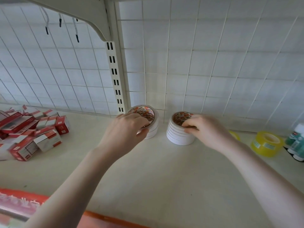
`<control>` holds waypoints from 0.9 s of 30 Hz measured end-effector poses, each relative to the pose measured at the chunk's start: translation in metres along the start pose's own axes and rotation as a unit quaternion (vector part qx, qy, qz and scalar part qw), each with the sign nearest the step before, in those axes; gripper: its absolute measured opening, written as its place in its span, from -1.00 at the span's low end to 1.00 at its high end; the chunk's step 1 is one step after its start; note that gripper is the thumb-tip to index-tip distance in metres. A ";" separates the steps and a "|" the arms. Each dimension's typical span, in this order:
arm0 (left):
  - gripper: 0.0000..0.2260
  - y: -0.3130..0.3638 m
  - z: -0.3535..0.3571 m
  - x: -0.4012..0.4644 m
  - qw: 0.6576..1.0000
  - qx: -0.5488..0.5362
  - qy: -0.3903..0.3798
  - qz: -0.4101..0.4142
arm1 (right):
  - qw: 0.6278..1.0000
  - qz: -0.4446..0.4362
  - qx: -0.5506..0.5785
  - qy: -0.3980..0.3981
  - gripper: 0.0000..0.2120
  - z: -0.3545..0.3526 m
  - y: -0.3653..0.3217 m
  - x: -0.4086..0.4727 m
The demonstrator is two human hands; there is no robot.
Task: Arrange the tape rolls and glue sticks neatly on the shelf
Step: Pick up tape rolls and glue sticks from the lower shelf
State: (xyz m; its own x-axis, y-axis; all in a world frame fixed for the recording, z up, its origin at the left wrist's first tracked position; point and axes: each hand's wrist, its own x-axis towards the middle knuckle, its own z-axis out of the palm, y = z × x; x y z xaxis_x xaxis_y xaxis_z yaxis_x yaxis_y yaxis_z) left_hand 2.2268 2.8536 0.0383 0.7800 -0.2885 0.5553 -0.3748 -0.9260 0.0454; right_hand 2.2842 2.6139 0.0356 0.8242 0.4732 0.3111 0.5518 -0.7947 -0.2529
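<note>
Our left grip (128,127) curls round the left tape stack (151,127); our right grip (200,127) pinches the right tape stack (177,135), both on the shelf (156,170), yellow tape (266,143) beyond our right grip.

1. Place: stationery shop aisle.
2. Evidence: slotted upright (115,76) and wire grid back panel (213,63) of retail shelving.
3. Stock: piled red-white boxes (29,132), stacked tape rolls (176,135), yellow tape (265,143).

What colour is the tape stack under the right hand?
White tape stack with thin dark lines between rolls; head view.
</note>
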 end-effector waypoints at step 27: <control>-0.83 -0.022 0.015 0.048 0.988 -0.005 -0.154 -0.014 | 0.964 -0.037 -0.142 0.223 -0.70 0.031 0.026 -0.059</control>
State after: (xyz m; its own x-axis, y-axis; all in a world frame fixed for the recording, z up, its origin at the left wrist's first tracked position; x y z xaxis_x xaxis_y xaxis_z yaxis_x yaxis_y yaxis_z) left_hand 2.2798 2.8569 0.0513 0.9046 -0.3256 0.2753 -0.3557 -0.9322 0.0663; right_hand 2.2538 2.5770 -0.0183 0.6122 0.3723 0.6976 0.4977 -0.8669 0.0258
